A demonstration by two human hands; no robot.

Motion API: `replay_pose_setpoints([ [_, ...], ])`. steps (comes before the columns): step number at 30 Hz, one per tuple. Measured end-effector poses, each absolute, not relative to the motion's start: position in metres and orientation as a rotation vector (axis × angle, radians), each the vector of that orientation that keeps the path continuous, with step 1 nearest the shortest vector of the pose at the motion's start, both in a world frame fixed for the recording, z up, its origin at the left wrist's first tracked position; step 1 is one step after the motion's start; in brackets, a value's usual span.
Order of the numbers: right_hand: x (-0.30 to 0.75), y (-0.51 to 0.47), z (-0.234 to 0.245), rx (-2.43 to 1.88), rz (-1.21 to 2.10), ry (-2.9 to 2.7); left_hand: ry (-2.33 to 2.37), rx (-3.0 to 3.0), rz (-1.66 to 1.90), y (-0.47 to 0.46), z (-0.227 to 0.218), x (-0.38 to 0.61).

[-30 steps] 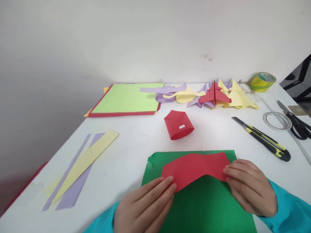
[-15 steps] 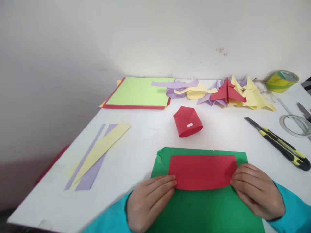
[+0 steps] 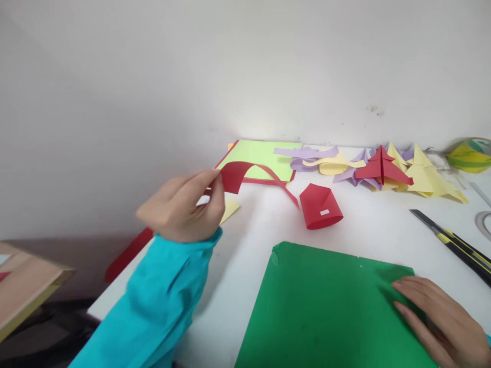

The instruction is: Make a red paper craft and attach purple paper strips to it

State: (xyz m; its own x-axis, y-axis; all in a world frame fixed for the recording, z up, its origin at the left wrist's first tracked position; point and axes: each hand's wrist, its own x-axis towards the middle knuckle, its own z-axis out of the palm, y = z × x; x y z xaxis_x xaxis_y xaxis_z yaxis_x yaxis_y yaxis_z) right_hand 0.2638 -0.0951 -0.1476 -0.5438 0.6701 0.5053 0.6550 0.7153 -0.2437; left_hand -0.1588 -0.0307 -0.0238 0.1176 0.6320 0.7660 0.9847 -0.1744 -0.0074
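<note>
My left hand (image 3: 187, 204) is closed, pinching one end of a red paper strip (image 3: 235, 176) between thumb and fingers. It is raised above the left part of the table. From the pinch the paper arches to the right, its thin free end hanging down beside a folded red paper piece (image 3: 320, 207) with a small white label. My right hand (image 3: 441, 317) lies at the right edge of a green sheet (image 3: 333, 306), thumb and fingers apart with nothing in them.
Light green and red paper (image 3: 264, 153) lies at the back, with curled paper pieces (image 3: 332, 164) beside it. Folded paper planes (image 3: 383, 166) stand further right, near a tape roll (image 3: 470, 156). A utility knife (image 3: 456, 245) with its blade out lies at right. A yellow strip (image 3: 229, 210) shows behind my left hand.
My left hand has lifted the red paper off the green sheet and carried it up and left. My right hand has let go of it. The view has turned left.
</note>
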Motion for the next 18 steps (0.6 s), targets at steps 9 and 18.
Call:
replay_pose_setpoints([
  [9,0.266,-0.089,-0.154,-0.920,-0.089,-2.301,-1.447,-1.887,-0.710,-0.018,-0.095,-0.137],
  [18,0.280,-0.092,-0.176,-1.001,0.054,-2.327,-0.924,-2.138,-0.334,-0.050,-0.105,-0.127],
])
